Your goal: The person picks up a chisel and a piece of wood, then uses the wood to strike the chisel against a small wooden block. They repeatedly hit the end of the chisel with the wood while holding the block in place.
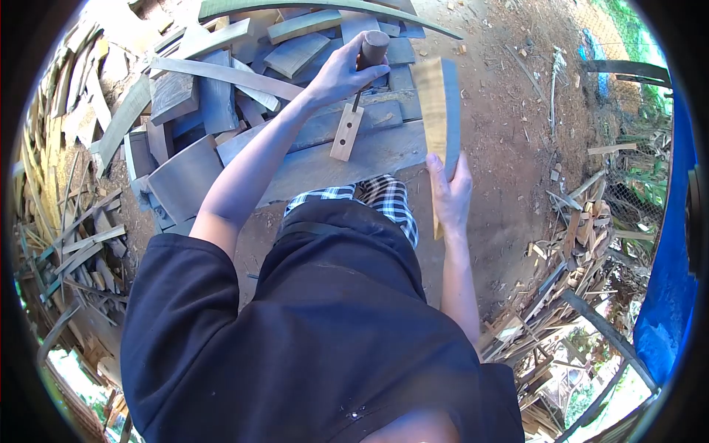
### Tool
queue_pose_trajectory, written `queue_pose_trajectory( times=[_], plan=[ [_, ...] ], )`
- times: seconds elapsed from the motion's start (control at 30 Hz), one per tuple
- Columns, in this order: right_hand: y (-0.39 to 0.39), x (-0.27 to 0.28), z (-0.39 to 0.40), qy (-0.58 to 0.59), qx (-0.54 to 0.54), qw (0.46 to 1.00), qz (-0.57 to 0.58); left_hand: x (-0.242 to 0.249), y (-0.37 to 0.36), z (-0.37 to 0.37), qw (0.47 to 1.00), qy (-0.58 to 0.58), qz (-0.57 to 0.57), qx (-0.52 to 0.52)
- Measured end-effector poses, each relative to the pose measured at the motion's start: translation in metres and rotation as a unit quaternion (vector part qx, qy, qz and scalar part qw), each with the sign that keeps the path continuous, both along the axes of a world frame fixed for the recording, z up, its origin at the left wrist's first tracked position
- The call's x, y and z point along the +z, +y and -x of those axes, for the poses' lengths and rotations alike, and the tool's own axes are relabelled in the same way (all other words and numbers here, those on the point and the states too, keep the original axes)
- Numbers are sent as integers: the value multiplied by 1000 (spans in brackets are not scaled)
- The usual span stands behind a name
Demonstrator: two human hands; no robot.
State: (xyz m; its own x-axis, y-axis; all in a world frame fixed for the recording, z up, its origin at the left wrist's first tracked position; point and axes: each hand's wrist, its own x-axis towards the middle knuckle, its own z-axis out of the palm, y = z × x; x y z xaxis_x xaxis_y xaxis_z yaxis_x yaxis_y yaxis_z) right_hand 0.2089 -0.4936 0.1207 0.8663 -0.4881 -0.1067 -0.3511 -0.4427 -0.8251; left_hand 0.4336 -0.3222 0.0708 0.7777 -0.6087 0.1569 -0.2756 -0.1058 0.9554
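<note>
My left hand [341, 71] is wrapped round the thick round wooden handle of a chisel [374, 49], held upright. Its thin dark shaft runs down to the upper end of a small pale wooden block [345, 140] with dark round holes along its face. This block rests on a wide weathered plank [303, 171] in front of my knees. In my right hand [451, 193], fingers closed round its narrow lower end, is a flat wedge-shaped piece of wood [437, 103]. Its broad end points up, slightly blurred, to the right of the chisel and apart from it.
Offcuts and boards [214, 92] lie heaped to the left and beyond the plank. A long curved strip [325, 6] crosses the top of the pile. Bare brown ground [502, 148] with chips stretches to the right, bordered by scrap wood [583, 251] and a blue tarp [668, 295].
</note>
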Motion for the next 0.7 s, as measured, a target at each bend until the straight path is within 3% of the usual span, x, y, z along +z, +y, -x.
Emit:
queue_pose_trajectory(
  times=[0.07, 0.13, 0.27, 0.3, 0.33, 0.43, 0.5, 0.57, 0.6, 0.67, 0.7],
  plan=[
    [-6, 24, -20, -17, 18, 1000, -7, 4, 1, 5, 999, 50, 19, -8],
    [2, 76, -49, -118, 17, 992, -44, 4, 2, 11, 999, 29, 14, -13],
    [17, 84, -77, -197, 41, 978, -51, 4, 2, 16, 1000, 14, 5, -25],
    [11, 66, -83, -81, 115, 987, 77, 7, 1, 21, 999, 26, 33, -14],
    [9, 61, -86, 38, 186, 961, 200, 9, 0, 25, 999, 22, 35, -14],
    [7, 77, -91, -30, 186, 973, 130, 7, -3, 27, 994, 30, 99, 18],
    [16, 94, -86, -30, 189, 978, 85, 3, -1, 27, 997, 26, 67, 8],
    [29, 106, -85, -127, 116, 985, 23, 7, 0, 27, 999, 26, 29, -13],
    [27, 97, -85, -128, 115, 985, 25, 8, 1, 30, 999, 24, 30, -14],
    [17, 65, -84, 25, 178, 961, 212, 7, -1, 32, 995, 74, 71, -11],
    [16, 67, -86, -7, 186, 964, 192, 8, -2, 31, 994, 46, 94, -14]
  ],
)
